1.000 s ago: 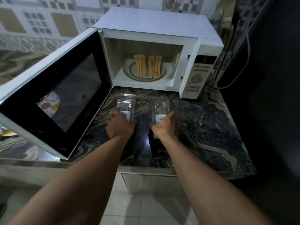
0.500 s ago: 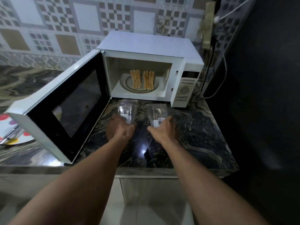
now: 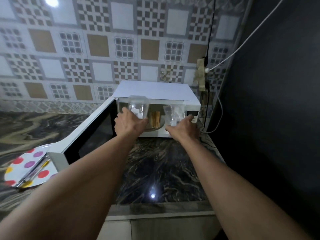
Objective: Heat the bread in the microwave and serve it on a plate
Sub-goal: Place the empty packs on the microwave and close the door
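A white microwave [image 3: 154, 90] stands at the back of the dark marble counter with its door [image 3: 86, 134] swung open to the left. Bread slices [image 3: 154, 118] stand on edge on the glass turntable inside, partly hidden by my hands. My left hand [image 3: 129, 123] holds a clear plastic wrapper [image 3: 138, 107] up in front of the cavity. My right hand [image 3: 181, 130] holds a second clear wrapper [image 3: 174, 114] in front of the control panel. A white plate with coloured dots [image 3: 26, 168] lies on the counter at the left, behind the door's edge.
Clear utensils or straws [image 3: 33, 172] lie across the dotted plate. A socket strip with cables [image 3: 203, 73] hangs on the tiled wall right of the microwave. A dark wall [image 3: 277, 101] closes off the right side. The marble counter [image 3: 159, 170] stretches between me and the microwave.
Both hands have lifted the two clear wrappers off the counter up to the microwave opening. The view has tilted up and back, bringing the dotted plate into sight.
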Demonstrator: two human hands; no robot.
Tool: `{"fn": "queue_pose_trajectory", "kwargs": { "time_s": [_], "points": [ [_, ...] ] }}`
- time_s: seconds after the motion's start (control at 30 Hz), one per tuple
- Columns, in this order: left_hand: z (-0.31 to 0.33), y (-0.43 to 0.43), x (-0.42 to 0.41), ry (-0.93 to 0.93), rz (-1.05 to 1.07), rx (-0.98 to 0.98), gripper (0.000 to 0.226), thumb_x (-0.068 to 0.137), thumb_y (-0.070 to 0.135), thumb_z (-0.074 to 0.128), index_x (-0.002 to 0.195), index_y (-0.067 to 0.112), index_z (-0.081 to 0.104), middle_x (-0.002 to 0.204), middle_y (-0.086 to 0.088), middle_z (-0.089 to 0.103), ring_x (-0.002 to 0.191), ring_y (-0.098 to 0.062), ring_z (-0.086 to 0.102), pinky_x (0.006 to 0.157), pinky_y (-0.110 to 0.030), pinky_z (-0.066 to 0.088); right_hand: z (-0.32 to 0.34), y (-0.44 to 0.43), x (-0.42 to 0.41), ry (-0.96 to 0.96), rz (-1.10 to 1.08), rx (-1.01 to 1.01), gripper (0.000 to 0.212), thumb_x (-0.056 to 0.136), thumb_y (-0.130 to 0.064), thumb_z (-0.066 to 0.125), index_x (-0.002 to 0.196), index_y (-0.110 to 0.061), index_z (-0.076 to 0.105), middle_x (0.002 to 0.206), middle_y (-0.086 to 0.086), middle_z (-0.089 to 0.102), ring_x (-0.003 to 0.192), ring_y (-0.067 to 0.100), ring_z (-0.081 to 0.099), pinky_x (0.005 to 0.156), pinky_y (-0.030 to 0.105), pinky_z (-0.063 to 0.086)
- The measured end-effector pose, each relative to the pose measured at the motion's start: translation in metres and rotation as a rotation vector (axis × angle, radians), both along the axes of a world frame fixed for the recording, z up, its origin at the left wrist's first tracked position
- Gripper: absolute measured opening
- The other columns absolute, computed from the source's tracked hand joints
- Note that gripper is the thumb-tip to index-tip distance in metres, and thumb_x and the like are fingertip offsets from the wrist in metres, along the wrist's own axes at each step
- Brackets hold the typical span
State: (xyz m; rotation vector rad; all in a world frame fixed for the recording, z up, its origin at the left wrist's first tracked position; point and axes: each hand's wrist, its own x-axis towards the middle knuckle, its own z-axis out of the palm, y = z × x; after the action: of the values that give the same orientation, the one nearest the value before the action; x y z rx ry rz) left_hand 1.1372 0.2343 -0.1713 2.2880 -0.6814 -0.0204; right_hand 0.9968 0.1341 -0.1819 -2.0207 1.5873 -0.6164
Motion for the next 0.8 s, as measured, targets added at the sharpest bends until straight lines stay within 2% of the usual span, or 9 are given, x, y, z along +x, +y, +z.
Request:
{"fn": "queue_pose_trajectory", "kwargs": {
  "time_s": [0.1,0.2,0.37,0.53,0.63,0.8],
  "points": [
    [0.021,-0.018,0.015,-0.023,0.007,-0.009,0.077,0.073,0.059,0.077,0.121,0.009,0.046,0.115,-0.015,0.059,0.103,-0.034,0.057,0.084,-0.044,0.05,0.025,-0.013,0.01,0.001,0.01,-0.063,0.093,0.071,-0.058,0.075,0.135,-0.01,0.028,0.128,0.02,0.051,0.114,0.038,0.052,0.074,0.038,0.037],
    [0.034,-0.042,0.034,-0.019,0.024,-0.008,0.078,0.07,0.06,0.078,0.122,0.01,0.046,0.111,-0.013,0.062,0.1,-0.033,0.06,0.075,-0.04,0.05,0.046,-0.037,0.029,-0.017,0.007,-0.06,0.092,0.071,-0.058,0.074,0.135,-0.011,0.028,0.125,0.019,0.053,0.112,0.039,0.053,0.074,0.041,0.04],
    [0.044,-0.084,0.065,-0.016,0.036,0.024,0.079,0.074,0.054,0.075,0.131,0.009,0.044,0.122,-0.016,0.059,0.112,-0.036,0.058,0.081,-0.041,0.048,0.064,-0.081,0.064,-0.035,0.044,-0.063,0.088,0.072,-0.056,0.075,0.134,-0.011,0.031,0.126,0.018,0.052,0.111,0.037,0.052,0.085,0.043,0.047],
    [0.047,-0.134,0.103,-0.015,0.069,0.052,0.079,0.07,0.057,0.073,0.129,0.01,0.049,0.12,-0.015,0.063,0.111,-0.037,0.059,0.091,-0.046,0.052,0.066,-0.132,0.105,-0.011,0.072,-0.079,0.083,0.071,-0.058,0.074,0.129,-0.012,0.035,0.121,0.016,0.055,0.105,0.035,0.056,0.088,0.044,0.051],
    [0.043,-0.164,0.122,-0.004,0.078,0.076,0.082,0.072,0.057,0.075,0.133,0.01,0.046,0.124,-0.015,0.061,0.114,-0.037,0.058,0.094,-0.046,0.05,0.062,-0.158,0.128,0.002,0.086,-0.078,0.083,0.071,-0.059,0.074,0.128,-0.012,0.037,0.121,0.016,0.055,0.106,0.036,0.055,0.088,0.044,0.05],
    [0.026,-0.205,0.145,-0.005,0.115,0.137,0.081,0.071,0.061,0.076,0.13,0.013,0.047,0.124,-0.013,0.062,0.115,-0.035,0.057,0.097,-0.048,0.048,0.047,-0.194,0.155,0.046,0.12,-0.055,0.083,0.073,-0.059,0.073,0.131,-0.013,0.035,0.123,0.016,0.054,0.108,0.034,0.054,0.091,0.042,0.046]
  ]
}}
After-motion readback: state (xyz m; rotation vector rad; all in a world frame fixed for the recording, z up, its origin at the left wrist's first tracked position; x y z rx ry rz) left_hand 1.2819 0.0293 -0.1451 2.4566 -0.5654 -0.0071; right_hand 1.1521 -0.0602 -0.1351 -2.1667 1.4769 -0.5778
